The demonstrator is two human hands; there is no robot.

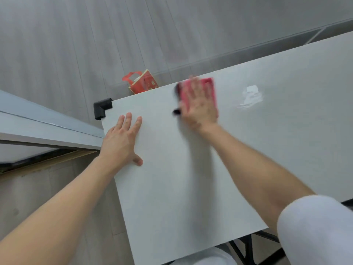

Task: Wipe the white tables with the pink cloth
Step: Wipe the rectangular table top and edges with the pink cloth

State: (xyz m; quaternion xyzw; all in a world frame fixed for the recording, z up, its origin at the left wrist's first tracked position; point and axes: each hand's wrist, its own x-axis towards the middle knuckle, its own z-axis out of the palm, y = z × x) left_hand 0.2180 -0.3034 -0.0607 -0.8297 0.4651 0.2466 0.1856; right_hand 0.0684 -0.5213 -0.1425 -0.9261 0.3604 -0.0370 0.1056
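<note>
While wiping, upper centre: right hand (198, 106) pressed flat on pink cloth (209, 87), white table (172, 188).
Left hand (122, 138) splayed, bracing; next, likely white smear (251, 96) rightward.

The bare left arm (66, 197) comes in from 7 o'clock. The left hand (122, 138) lies flat, palm down, fingers straight and pointing to 1 o'clock, thumb splayed toward 4. The right arm (248, 159), in a white sleeve (315, 226) above the elbow, reaches from 4 o'clock. The blurred right hand (198, 104) presses flat on the cloth (209, 87), fingers spread toward 12.
</note>
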